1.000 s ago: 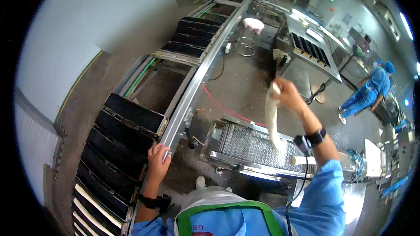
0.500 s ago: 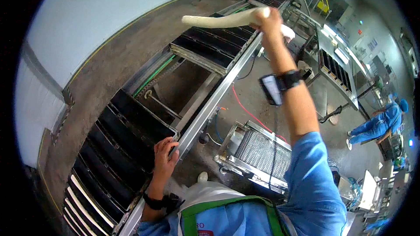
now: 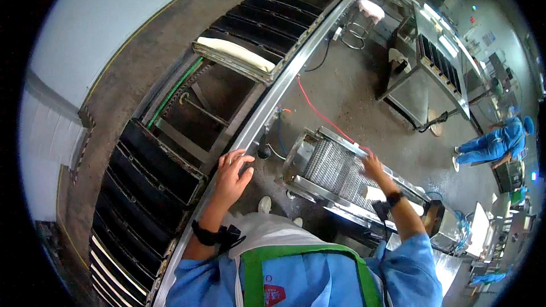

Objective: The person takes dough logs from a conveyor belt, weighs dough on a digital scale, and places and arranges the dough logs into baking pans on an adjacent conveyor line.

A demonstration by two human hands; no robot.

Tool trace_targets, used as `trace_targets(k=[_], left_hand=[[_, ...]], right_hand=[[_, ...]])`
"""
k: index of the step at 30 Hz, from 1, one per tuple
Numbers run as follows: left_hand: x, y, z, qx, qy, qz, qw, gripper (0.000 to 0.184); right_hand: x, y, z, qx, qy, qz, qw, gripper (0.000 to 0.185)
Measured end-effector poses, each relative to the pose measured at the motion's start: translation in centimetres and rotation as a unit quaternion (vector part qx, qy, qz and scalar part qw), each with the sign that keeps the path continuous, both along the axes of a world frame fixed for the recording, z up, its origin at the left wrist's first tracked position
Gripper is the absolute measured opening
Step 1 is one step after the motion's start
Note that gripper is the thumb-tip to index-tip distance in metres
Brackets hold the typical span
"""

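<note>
A long strip of pale dough [image 3: 236, 54] lies in the nearest slot of a black slotted tray [image 3: 259, 20] on the conveyor line. My left hand [image 3: 230, 181] is at the metal rail of that line, with its fingers apart and nothing in them. Over a small wire-mesh belt [image 3: 333, 165] is my right hand [image 3: 375, 171], open, its fingers stretched toward the belt's far edge. Beneath my right wrist another pale dough piece [image 3: 374, 194] rests on the mesh, partly hidden by the arm. A nearer black tray [image 3: 145, 193] holds several pale strips [image 3: 116, 264] at its near end.
Between the two trays is a gap with a metal rod [image 3: 207, 112] and a chain. A red hose [image 3: 327, 116] runs over the floor. At the right stand a stool [image 3: 371, 10], a metal table [image 3: 418, 88] with another slotted tray, and a person in blue [image 3: 495, 142].
The dough strip that my right hand held up now lies in the far tray. My right hand has let go and come down over the mesh belt. The far tray appears nearer.
</note>
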State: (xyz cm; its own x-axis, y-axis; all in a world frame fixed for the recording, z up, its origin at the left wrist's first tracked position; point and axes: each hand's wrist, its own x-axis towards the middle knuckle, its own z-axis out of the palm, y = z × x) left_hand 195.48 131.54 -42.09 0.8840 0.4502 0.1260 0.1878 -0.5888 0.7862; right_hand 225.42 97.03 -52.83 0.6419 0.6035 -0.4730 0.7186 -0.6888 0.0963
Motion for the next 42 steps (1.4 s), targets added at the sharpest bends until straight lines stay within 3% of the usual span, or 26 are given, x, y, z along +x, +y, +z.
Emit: trace_targets(k=[1,3,4,7,8,10,12,13,15,16,18,21,24,26,27,28,29,31,32,33,36,38,39,40,41,42], left_hand=[[0.6,0.1,-0.5,0.008,-0.01,-0.014,1.0,0.023],[1.8,0.0,-0.9,0.021,-0.038,-0.017,0.999,0.02],[2.5,-0.2,-1.0,0.023,-0.038,-0.013,0.999,0.02],[4.7,-0.4,-0.7,0.029,-0.025,-0.053,0.998,0.02],[5.3,-0.5,-0.5,0.032,-0.025,-0.05,0.998,0.02],[6.4,-0.6,-0.2,0.024,-0.016,-0.07,0.997,0.021],[7.3,-0.1,0.0,0.019,-0.028,-0.065,0.997,0.021],[7.6,0.3,-0.1,0.031,-0.038,-0.06,0.997,0.021],[8.3,0.9,-0.5,0.042,-0.061,-0.032,0.997,0.021],[8.7,1.5,-1.0,0.041,-0.062,-0.032,0.997,0.021],[9.4,2.5,-1.9,0.037,-0.064,0.018,0.997,0.021],[11.0,4.1,-1.9,0.049,-0.067,0.051,0.995,0.025],[13.4,6.8,-2.6,0.073,-0.09,0.08,0.99,0.031],[15.3,9.4,-4.3,0.066,-0.15,0.152,0.975,0.032],[16.2,10.8,-5.4,0.061,-0.159,0.191,0.967,0.035],[17.3,12.5,-6.8,0.086,-0.146,0.244,0.955,0.038],[18.3,14.0,-7.5,0.087,-0.144,0.269,0.948,0.041],[20.4,16.8,-8.7,0.094,-0.113,0.338,0.93,0.044],[21.5,17.5,-8.8,0.092,-0.116,0.36,0.921,0.045],[22.5,18.4,-9.0,0.091,-0.113,0.351,0.925,0.045],[24.6,19.5,-10.3,0.068,0.01,0.443,0.894,0.047],[25.7,18.5,-11.2,0.198,0.07,0.425,0.88,0.046],[25.9,17.7,-10.1,0.165,0.04,0.437,0.883,0.043],[26.0,18.1,-11.5,0.177,-0.006,0.447,0.877,0.041],[25.9,18.1,-11.7,0.195,-0.005,0.438,0.878,0.041],[25.8,18.0,-11.7,0.213,-0.006,0.429,0.878,0.04]], right_hand=[[-1.1,-3.7,-1.5,-0.041,0.039,-0.013,0.998,0.064],[-5.3,-6.3,-0.3,0.015,0.083,-0.198,0.977,0.064],[-6.6,-7.4,-0.3,0.095,0.03,-0.124,0.987,0.057],[-9.0,-3.1,4.3,0.157,-0.037,-0.003,0.987,0.053],[-8.2,-2.5,3.7,0.159,-0.037,0.0,0.987,0.053],[-5.9,-0.6,2.9,0.047,-0.035,0.044,0.997,0.052],[-3.4,1.8,5.7,0.232,-0.033,-0.039,0.971,0.037],[-1.9,3.2,8.5,0.268,-0.05,-0.091,0.958,0.04],[1.5,3.7,13.3,0.385,-0.093,-0.144,0.907,0.042],[1.9,4.9,18.0,0.468,-0.08,-0.088,0.876,0.039],[4.3,6.1,22.2,0.638,-0.056,-0.12,0.758,0.037],[5.5,11.0,28.4,0.746,0.003,-0.139,0.652,0.034],[8.7,16.5,28.2,0.833,0.1,-0.105,0.534,0.036],[9.3,22.0,27.3,0.81,0.162,-0.125,0.55,0.034],[8.9,25.4,26.2,0.827,0.19,-0.105,0.519,0.028],[10.6,28.1,23.7,0.79,0.164,-0.096,0.582,0.023],[11.4,31.1,20.9,0.769,0.175,-0.092,0.608,0.024],[13.0,34.6,14.8,0.634,0.34,0.014,0.694,0.053],[13.2,33.9,12.1,0.534,0.404,-0.082,0.739,0.07],[14.7,33.0,8.9,0.505,0.39,-0.036,0.77,0.075],[17.5,24.7,6.1,0.475,0.184,-0.002,0.86,0.065],[20.0,15.5,1.8,0.439,0.074,0.017,0.895,0.055],[20.4,10.2,-0.3,0.373,0.058,-0.086,0.922,0.053],[20.7,4.6,-2.3,0.269,0.011,-0.086,0.959,0.057],[19.3,-1.3,-4.6,0.196,-0.08,-0.105,0.972,0.061],[17.7,-6.1,-6.4,0.098,-0.086,-0.204,0.97,0.063]])
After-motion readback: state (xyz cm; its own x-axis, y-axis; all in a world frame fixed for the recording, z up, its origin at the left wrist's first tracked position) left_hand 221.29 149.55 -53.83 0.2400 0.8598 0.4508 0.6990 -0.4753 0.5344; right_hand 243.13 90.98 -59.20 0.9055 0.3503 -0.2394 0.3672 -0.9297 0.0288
